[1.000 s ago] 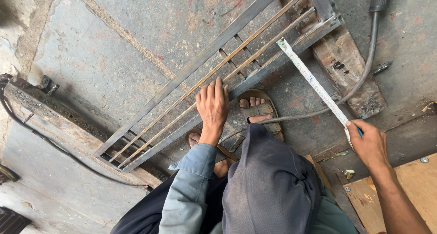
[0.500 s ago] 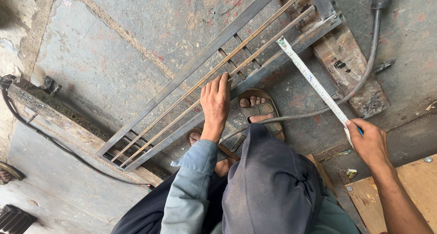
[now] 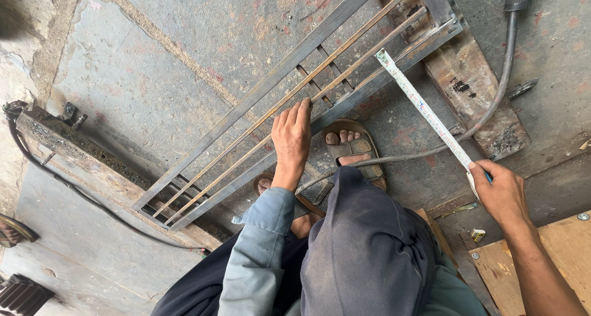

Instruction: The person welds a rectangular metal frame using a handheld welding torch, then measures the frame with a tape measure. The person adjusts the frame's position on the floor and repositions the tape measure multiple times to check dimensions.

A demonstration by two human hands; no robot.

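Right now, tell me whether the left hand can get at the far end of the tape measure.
Probably not without shifting. The left hand rests flat on the metal frame, while the tape measure ends on the frame's far corner, well off to its right. The right hand holds the near end.

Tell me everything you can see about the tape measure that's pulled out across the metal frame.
The tape measure is a narrow pale blade with fine printed markings, drawn out straight and running diagonally. Its far tip rests on the lower rail of the grey metal frame; the near end sits in the right hand, whose fingers pinch it. Its case is hidden in that hand. It crosses over a grey cable on the concrete floor.
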